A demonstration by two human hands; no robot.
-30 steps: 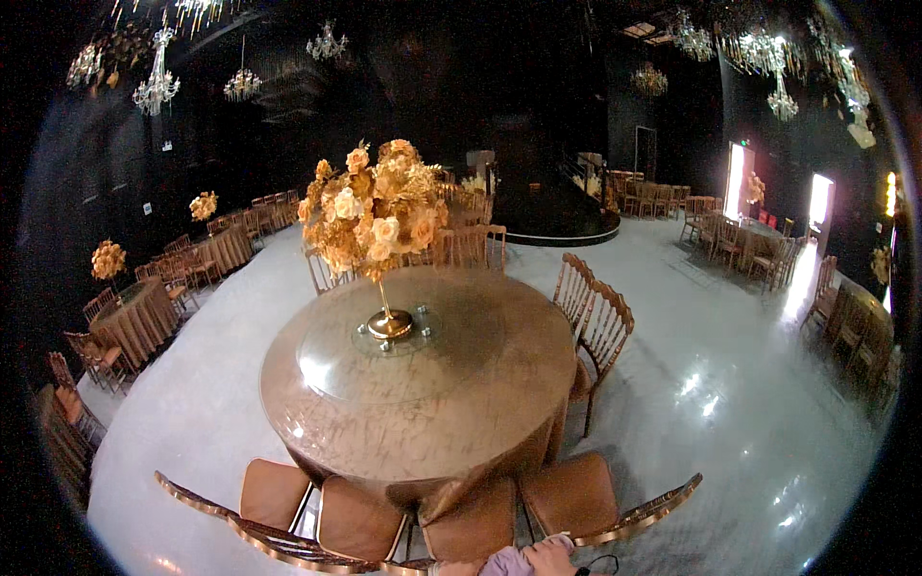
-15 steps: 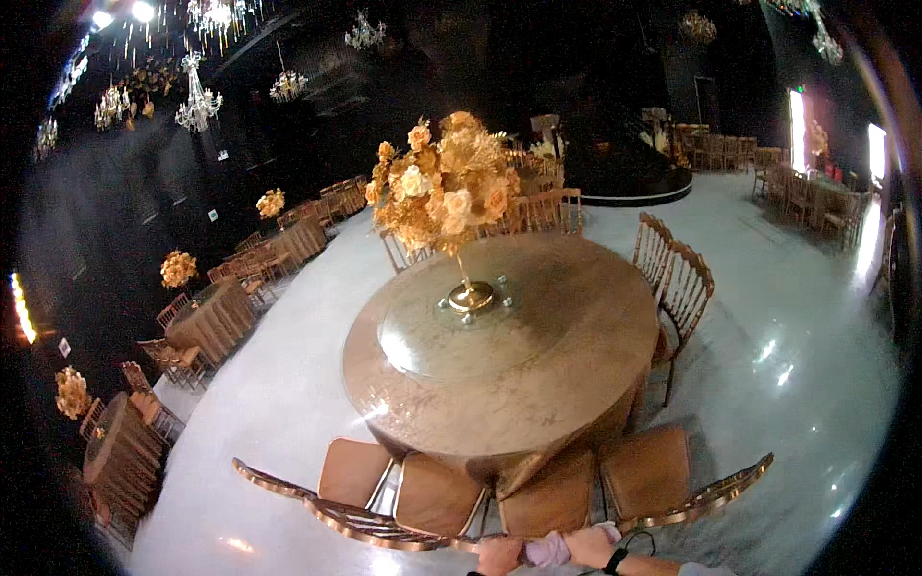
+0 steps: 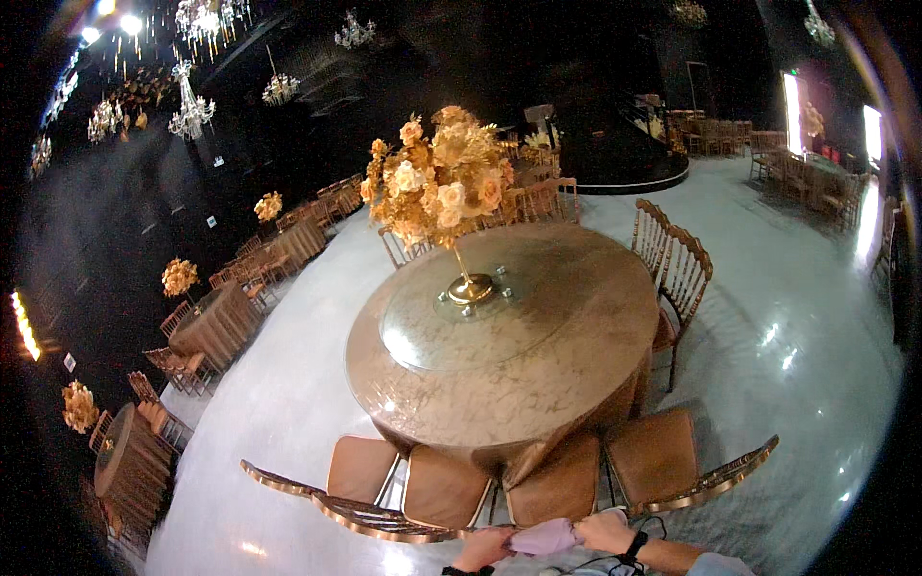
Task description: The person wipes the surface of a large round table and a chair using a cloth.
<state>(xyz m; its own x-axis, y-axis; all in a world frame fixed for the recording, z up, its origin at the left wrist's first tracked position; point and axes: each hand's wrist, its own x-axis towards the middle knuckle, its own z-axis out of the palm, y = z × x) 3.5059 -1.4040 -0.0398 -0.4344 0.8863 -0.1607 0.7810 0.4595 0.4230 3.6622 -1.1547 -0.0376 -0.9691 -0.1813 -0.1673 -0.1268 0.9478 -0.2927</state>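
Note:
A pale lilac cloth (image 3: pixel 545 539) is stretched between my two hands over the top rail of a gold chair back, at the lower edge of the view. My left hand (image 3: pixel 485 547) is closed on its left end, and my right hand (image 3: pixel 603 531), a black band at the wrist, grips the other end. Both hands are close to the chair rail; whether the fingers touch it I cannot tell. Bronze-framed chair backs (image 3: pixel 384 525) curve away on either side, with tan seats (image 3: pixel 447 485) tucked toward the round table.
Ahead stands a round table (image 3: pixel 576 384) under a gold-brown cloth, its glass turntable (image 3: pixel 413 336) bearing a tall gold flower centrepiece (image 3: pixel 442 182). More chairs (image 3: pixel 682 274) flank it at the right. Other laid tables (image 3: pixel 216 326) line the left, and chandeliers (image 3: pixel 192 101) hang above.
My hands have moved slightly apart, and the cloth between them is drawn out longer and flatter. The whole view has shifted a little.

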